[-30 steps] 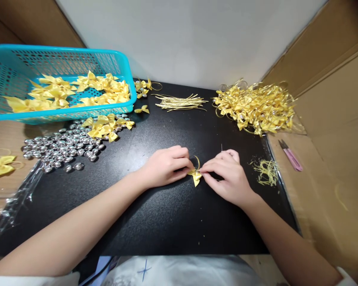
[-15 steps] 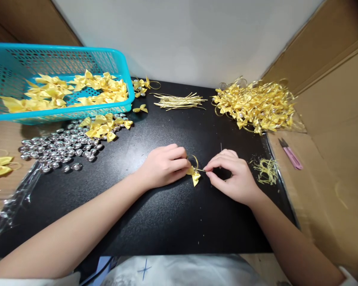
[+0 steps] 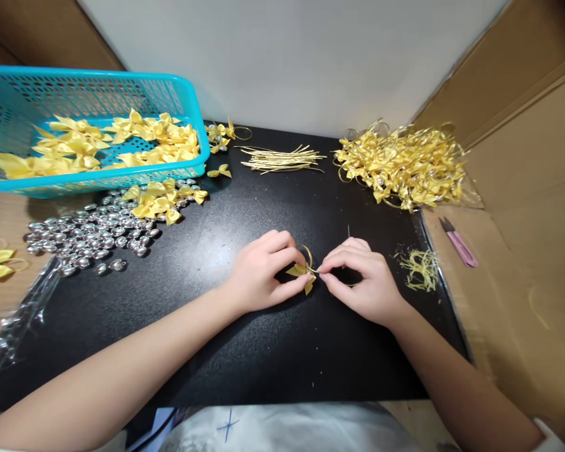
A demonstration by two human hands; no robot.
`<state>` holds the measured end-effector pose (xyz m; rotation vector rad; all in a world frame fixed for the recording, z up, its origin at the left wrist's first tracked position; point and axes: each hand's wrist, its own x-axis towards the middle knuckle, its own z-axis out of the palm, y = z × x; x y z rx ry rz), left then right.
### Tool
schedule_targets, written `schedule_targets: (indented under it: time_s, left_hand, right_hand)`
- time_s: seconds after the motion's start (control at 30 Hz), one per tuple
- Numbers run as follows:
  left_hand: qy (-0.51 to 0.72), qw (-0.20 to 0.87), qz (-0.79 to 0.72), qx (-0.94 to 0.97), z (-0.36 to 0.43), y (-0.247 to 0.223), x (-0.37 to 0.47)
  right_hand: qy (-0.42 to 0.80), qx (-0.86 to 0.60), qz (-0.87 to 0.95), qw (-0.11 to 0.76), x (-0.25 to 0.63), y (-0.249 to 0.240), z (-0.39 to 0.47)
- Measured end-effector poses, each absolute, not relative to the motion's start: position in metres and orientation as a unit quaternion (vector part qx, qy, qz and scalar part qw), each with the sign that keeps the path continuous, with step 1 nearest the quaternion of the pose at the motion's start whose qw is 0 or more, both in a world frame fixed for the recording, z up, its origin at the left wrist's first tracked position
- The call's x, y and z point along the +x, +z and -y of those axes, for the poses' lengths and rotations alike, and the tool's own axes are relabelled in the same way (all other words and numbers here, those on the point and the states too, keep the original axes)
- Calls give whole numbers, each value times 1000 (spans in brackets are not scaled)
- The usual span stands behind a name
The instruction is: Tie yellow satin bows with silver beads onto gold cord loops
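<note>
Black table (image 3: 245, 364) against a pale wall (image 3: 287, 63). Near its middle the left hand (image 3: 263, 270) has thumb and finger closed on a yellow bow (image 3: 295, 270); beside it, the right hand (image 3: 367, 276) pinches a gold cord (image 3: 313, 270). If either grip loosened, that thin cord could slip or the soft bow twist. Behind the right hand a thin spike (image 3: 349, 231) could snag it. Cord scraps (image 3: 420, 270) and pink-handled snips (image 3: 461, 248) lie right, silver beads (image 3: 107, 242) left; beyond are straight cords (image 3: 282, 160), heaped bows (image 3: 402, 166) and a blue basket (image 3: 169, 168).

Left grip (image 3: 266, 270) on yellow bow (image 3: 296, 270), right grip (image 3: 370, 281) pinching gold cord (image 3: 313, 270)
</note>
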<state>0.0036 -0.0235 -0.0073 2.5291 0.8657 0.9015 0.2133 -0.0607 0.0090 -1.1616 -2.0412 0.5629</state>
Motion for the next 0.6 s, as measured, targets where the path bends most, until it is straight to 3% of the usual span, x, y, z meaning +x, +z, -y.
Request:
schedule_targets:
  time_s: [0.6]
  left_hand:
    - [283,132,-304,900,22,-10,3]
  right_hand:
    - [241,-442,777,377,211,10,60]
